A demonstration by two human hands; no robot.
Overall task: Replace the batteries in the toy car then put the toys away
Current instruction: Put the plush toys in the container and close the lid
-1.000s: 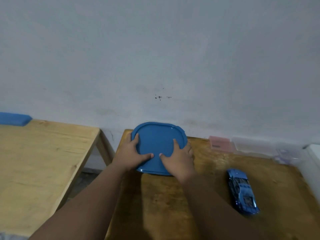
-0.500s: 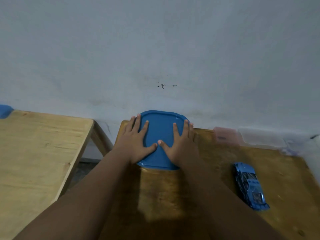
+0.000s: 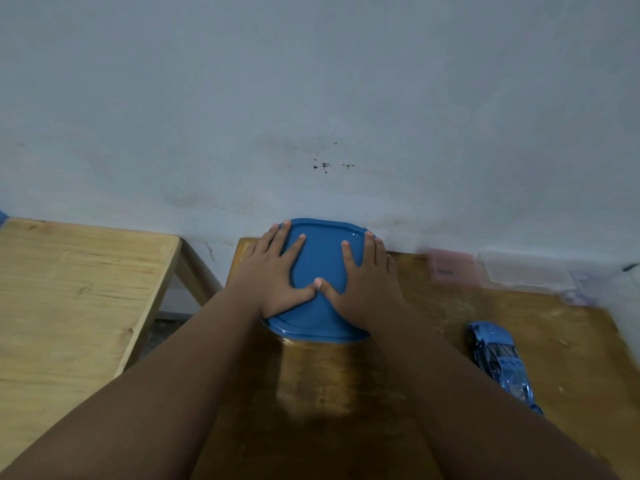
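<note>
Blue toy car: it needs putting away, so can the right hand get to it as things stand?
Probably yes. The right hand rests flat on the blue lid, holding nothing; the toy car lies to its right on the same table, nothing between.

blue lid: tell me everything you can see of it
The blue lid is rounded-square, glossy plastic with a raised rim. It sits level at the back of the dark wooden table, by the wall; what lies under it is hidden. The left hand and right hand press flat on it, fingers spread, thumbs touching.
</note>
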